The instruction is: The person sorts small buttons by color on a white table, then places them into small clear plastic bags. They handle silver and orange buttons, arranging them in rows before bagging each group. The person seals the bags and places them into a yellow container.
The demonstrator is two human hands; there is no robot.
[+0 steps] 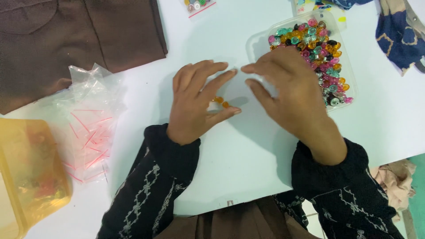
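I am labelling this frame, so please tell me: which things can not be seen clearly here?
Head view only:
- Orange beads: partly hidden by the left hand; count unclear.
- Clear tray of buttons: near side covered by the right hand.
- Small bag: cut off by the top edge.
- Yellow box: cut by the left edge; contents blurred.

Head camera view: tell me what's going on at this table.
A person in black embroidered sleeves works over a white table. The left hand hovers over a few orange buttons lying loose on the table, fingers spread. The right hand rests beside it, next to a clear plastic tray full of mixed coloured buttons. A heap of small clear bags with red strips lies to the left, near a yellow container and brown cloth.
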